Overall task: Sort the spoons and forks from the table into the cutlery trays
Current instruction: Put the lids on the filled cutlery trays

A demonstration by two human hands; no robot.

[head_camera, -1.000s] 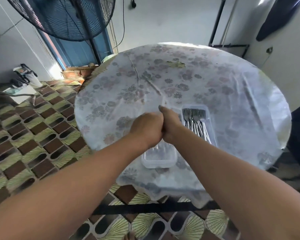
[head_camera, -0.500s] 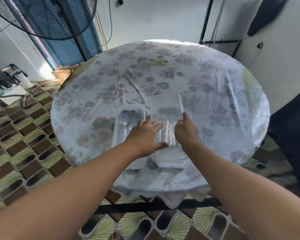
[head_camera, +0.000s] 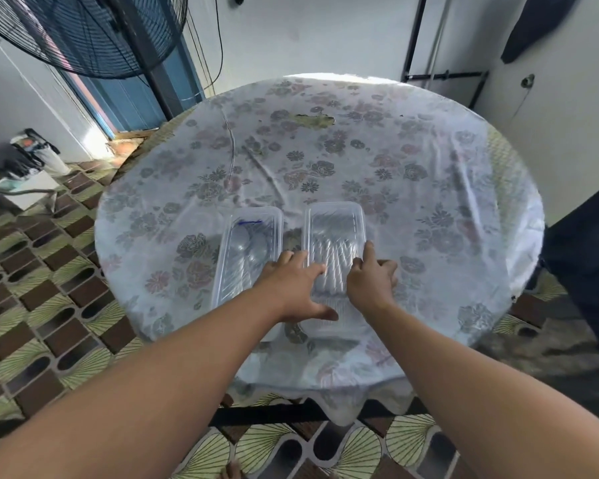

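Right tray [head_camera: 334,223] (forks inside) between both hands [head_camera: 293,288].

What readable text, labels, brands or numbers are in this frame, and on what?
None can be read.
Left tray: a blue mark at its far end, too blurred to tell whether it is writing.
Container on the floor at far left: an orange spot, perhaps a label, too small to read.
Right tray, floral tablecloth and fan: no lettering shows.
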